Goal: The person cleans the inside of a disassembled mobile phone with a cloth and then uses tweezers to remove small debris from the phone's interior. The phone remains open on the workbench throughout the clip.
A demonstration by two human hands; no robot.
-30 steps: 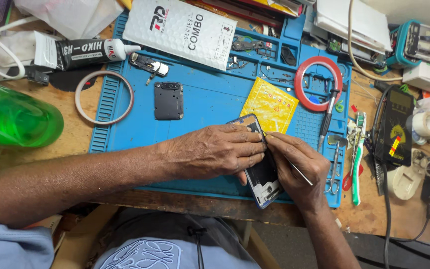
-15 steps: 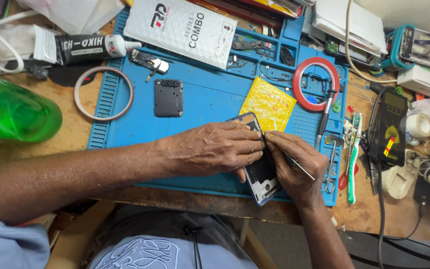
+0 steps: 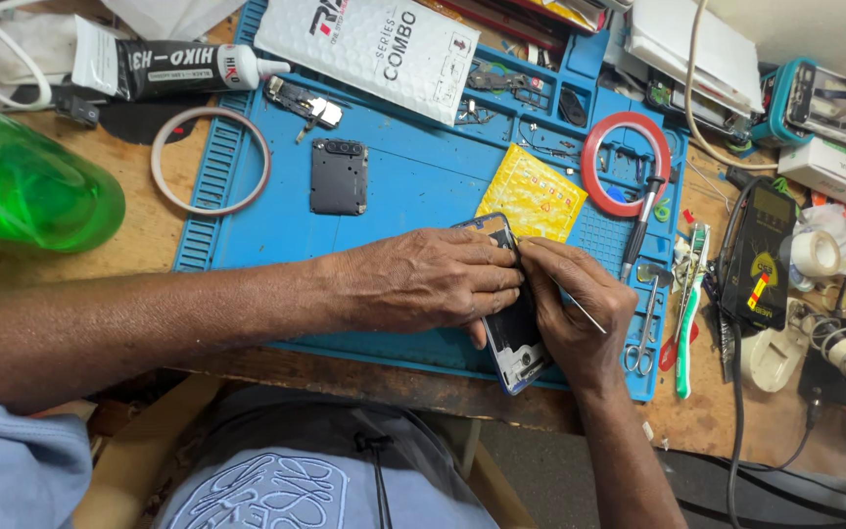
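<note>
At the counter's near edge, I see my left hand (image 3: pixel 423 279) pressed flat on an opened smartphone (image 3: pixel 513 338), fingers extended, while my right hand (image 3: pixel 575 313), at its 3 o'clock, pinches a thin metal probe (image 3: pixel 580 311) against the frame. The phone lies on a blue repair mat (image 3: pixel 413 186). Farther off at 12 o'clock sit a yellow packet (image 3: pixel 533 193) and a dark back cover (image 3: pixel 338 176).

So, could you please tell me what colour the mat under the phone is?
The mat is blue, seen in the head view.
</note>
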